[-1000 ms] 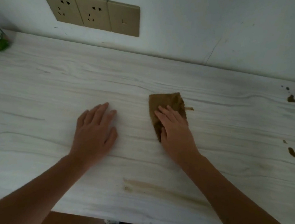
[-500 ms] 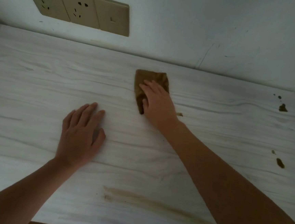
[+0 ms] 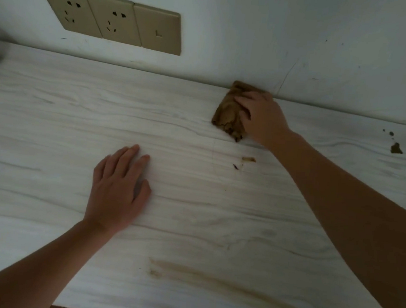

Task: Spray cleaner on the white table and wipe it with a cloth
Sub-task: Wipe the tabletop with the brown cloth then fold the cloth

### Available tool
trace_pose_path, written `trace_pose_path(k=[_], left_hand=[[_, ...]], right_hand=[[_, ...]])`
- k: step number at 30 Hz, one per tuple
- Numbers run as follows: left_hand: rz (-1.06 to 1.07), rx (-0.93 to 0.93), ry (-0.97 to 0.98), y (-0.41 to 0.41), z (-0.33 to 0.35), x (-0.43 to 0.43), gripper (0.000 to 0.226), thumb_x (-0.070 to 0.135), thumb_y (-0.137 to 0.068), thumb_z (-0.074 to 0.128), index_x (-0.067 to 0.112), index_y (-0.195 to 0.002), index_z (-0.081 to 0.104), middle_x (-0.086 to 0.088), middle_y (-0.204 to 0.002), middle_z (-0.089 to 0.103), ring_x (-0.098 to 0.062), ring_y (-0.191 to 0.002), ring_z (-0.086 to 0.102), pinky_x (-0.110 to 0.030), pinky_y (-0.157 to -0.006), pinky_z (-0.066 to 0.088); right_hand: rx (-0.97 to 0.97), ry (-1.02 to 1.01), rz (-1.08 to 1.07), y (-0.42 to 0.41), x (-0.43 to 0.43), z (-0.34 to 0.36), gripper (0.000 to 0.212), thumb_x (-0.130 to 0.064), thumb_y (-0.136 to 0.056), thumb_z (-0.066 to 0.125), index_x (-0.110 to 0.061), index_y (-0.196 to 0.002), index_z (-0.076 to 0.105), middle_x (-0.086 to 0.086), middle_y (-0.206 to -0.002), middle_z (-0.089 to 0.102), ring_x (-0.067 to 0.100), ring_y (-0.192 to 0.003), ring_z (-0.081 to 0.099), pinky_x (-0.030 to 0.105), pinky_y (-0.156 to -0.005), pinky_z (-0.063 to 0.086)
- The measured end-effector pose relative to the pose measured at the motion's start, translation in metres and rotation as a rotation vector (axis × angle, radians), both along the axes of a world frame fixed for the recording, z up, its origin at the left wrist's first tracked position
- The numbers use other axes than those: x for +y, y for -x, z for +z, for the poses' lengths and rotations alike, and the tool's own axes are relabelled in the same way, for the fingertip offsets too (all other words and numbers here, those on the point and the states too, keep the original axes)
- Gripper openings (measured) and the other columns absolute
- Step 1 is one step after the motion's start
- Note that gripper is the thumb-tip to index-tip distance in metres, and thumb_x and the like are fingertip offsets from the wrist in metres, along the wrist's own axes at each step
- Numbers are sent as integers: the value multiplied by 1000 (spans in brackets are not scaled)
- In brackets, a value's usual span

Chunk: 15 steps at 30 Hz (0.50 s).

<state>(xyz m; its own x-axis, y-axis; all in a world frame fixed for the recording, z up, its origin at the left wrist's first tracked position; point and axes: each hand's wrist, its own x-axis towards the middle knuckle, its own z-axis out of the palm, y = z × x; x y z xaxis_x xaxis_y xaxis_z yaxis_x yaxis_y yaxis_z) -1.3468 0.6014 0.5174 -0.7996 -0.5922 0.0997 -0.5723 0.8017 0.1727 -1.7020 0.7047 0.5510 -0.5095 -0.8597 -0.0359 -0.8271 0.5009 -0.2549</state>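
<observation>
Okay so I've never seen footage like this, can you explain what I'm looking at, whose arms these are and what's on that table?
There is no machine here. A camera worn on a person's head looks down at their own bare arms. The left hand lies flat on the white wood-grain table. The right hand presses a crumpled brown cloth against the tabletop by the wall. Dark brown spots sit far right, small crumbs lie below the cloth, and a brownish smear runs near the front edge.

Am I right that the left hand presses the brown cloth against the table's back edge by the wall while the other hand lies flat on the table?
Wrong hand: the head view shows the right hand pressing the brown cloth; the left hand lies flat on the table.
</observation>
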Motion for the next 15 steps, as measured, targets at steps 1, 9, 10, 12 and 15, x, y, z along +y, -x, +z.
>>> trace_pose_path(k=[1,9,10,12,15], left_hand=[[2,-1,-2,0,0,0,58,36,-92,42,14,-144,54,-12,-158,45,-32,-147,39,-51,-118,31],[1,13,-16,0,1,0,57,38,-92,43,14,-142,55,-12,-157,46,-33,-146,39,-51,-118,30],[2,15,-19,0,1,1,57,38,-92,42,14,-142,55,-12,-157,46,-33,-146,39,-51,-118,30],[4,11,-24,0,1,1,57,37,-92,42,14,-143,55,-12,-158,45,-33,-147,39,-51,-118,30],[11,3,-32,1,2,1,58,38,-92,41,15,-143,54,-12,-158,45,-33,-147,38,-51,-119,30]], right_hand=[[46,17,-8,-5,7,-3,42,-27,-100,48,-18,-140,55,6,-142,52,33,-127,44,45,-104,40],[90,65,-214,-61,62,-5,49,-53,-94,51,-20,-130,59,6,-124,52,26,-112,46,42,-86,50],[87,60,-217,-68,68,-4,50,-54,-94,51,-21,-130,59,5,-123,51,25,-111,46,41,-83,51],[92,43,-222,-76,77,-5,51,-57,-93,51,-22,-130,58,3,-123,50,23,-111,46,39,-78,51],[79,47,-260,-68,70,-6,54,-59,-92,53,-23,-132,57,3,-126,48,23,-114,45,39,-80,51]])
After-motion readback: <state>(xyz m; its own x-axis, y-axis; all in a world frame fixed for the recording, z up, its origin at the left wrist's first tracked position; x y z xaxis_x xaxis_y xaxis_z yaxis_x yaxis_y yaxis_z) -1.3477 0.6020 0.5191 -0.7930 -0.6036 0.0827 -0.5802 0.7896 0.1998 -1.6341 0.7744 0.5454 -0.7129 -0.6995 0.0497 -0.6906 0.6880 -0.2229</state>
